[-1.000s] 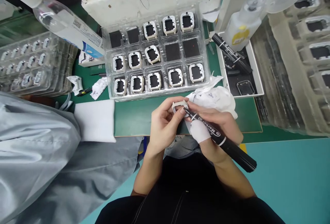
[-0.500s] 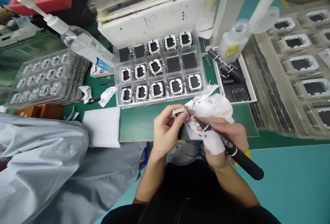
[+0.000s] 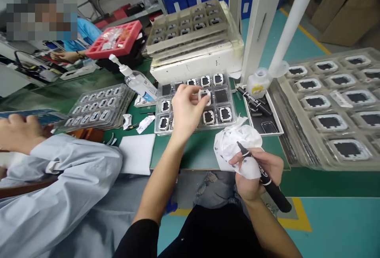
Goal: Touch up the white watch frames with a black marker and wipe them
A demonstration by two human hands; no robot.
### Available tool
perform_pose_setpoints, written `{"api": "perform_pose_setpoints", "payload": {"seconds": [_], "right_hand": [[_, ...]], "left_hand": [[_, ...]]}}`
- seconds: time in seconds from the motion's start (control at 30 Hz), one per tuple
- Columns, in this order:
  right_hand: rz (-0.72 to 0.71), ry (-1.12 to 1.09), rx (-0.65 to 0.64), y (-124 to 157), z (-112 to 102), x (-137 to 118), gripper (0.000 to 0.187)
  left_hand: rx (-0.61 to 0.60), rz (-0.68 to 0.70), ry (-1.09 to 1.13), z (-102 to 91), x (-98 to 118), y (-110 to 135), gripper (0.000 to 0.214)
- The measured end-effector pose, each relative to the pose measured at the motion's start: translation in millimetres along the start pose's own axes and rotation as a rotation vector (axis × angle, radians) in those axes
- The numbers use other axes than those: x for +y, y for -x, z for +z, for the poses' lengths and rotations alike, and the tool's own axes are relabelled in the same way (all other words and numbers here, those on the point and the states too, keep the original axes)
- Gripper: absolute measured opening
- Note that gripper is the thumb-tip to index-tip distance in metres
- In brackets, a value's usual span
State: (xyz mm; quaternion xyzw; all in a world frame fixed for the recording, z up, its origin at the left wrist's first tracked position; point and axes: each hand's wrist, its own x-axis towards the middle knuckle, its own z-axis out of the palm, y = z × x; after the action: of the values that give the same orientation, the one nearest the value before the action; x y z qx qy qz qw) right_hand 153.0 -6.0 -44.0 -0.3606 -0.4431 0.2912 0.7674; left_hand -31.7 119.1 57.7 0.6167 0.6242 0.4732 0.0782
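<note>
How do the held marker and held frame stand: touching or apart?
Apart. The head view shows tray and tabletop between the marker in the right hand and the white frame in the left hand.

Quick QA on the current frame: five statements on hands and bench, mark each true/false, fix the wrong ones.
1. The left hand holds a white watch-case frame at the clear plastic tray. True.
2. The right hand is holding a second frame. False: it grips a black marker.
3. Every pocket of that tray has a frame in it. False: at least one pocket shows only its black bottom.
4. A shallow white box right of the tray has markers in it. True.
5. Only bare bench lies left of the tray. False: a clear pump bottle stands there.
</note>
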Motion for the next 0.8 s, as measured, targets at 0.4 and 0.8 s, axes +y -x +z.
{"api": "perform_pose_setpoints", "payload": {"seconds": [0.4, 0.8], "right_hand": [[-0.023, -0.113, -0.039, -0.7, 0.7, 0.6, 0.019], [-0.014, -0.116, -0.072, -0.2, -1.4, 4.1, 0.015]], "left_hand": [[-0.254, -0.025, -0.529, 20.2, 0.4, -27.0, 0.008], [-0.264, -0.245, -0.551, 1.0, -42.2, -98.2, 0.020]]}}
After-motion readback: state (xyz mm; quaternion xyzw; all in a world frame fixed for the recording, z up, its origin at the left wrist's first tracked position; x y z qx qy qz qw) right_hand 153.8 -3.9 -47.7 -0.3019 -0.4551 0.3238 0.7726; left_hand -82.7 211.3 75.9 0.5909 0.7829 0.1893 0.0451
